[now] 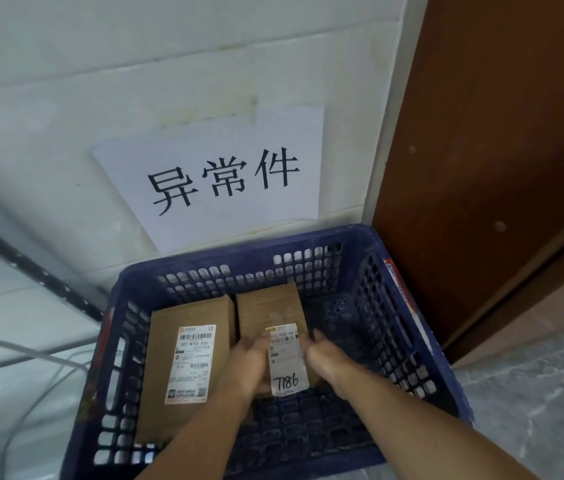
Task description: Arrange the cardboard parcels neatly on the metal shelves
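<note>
White wall, blue plastic crate: left hand and right hand clamp fingers round the brown cardboard parcel (marked T186).

Matt brown cardboard parcels with white paper labels sit in a scuffed blue perforated plastic crate, beside a smooth brown wooden door.

Brown cardboard, white labels upward, side by side in blue crate: left parcel and right parcel.

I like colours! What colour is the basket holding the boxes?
The basket is dark blue, clearest in the head view.
</note>
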A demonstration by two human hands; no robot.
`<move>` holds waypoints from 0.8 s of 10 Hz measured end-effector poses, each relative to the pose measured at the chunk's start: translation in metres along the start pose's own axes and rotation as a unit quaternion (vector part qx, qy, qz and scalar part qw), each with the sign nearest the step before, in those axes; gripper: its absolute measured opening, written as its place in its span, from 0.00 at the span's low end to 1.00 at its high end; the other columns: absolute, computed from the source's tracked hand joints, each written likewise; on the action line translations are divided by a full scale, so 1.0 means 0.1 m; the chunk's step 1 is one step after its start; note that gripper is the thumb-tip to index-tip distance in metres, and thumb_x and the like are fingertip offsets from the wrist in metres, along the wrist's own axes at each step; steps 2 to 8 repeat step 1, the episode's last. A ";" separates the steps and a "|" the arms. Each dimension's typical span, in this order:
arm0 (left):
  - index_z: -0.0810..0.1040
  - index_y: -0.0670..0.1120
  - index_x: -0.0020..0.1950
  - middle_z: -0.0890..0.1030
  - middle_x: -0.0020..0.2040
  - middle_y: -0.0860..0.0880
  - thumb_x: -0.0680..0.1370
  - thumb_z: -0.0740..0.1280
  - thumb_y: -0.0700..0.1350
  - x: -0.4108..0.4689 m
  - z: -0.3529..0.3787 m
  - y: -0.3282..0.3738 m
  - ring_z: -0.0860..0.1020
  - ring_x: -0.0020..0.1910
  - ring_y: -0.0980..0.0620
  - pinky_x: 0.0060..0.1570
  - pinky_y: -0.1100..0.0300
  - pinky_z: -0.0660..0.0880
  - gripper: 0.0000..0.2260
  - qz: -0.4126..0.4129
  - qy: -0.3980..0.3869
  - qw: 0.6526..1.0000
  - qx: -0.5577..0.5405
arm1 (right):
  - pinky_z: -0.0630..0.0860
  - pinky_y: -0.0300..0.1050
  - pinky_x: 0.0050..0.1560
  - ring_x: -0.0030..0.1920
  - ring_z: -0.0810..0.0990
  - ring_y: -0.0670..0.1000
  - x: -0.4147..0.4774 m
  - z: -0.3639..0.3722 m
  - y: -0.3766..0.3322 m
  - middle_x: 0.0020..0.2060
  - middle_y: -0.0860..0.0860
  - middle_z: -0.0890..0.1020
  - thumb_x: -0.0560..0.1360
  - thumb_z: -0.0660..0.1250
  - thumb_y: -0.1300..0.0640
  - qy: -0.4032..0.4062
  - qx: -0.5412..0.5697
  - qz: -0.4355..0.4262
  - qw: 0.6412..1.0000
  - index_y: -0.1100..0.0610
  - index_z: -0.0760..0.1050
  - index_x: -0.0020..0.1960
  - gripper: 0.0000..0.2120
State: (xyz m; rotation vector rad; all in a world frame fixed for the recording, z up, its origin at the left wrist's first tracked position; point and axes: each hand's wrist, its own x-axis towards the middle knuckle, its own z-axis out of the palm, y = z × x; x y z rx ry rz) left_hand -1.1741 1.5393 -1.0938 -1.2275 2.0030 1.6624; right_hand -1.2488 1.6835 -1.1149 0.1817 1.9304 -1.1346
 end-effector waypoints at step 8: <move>0.73 0.52 0.72 0.79 0.67 0.47 0.82 0.60 0.62 -0.11 -0.13 0.03 0.77 0.65 0.45 0.70 0.43 0.70 0.23 -0.005 -0.010 0.999 -0.035 | 0.62 0.48 0.73 0.79 0.63 0.57 -0.13 -0.05 -0.11 0.81 0.53 0.62 0.86 0.50 0.40 0.032 -0.024 -0.014 0.999 0.50 0.51 0.84 0.30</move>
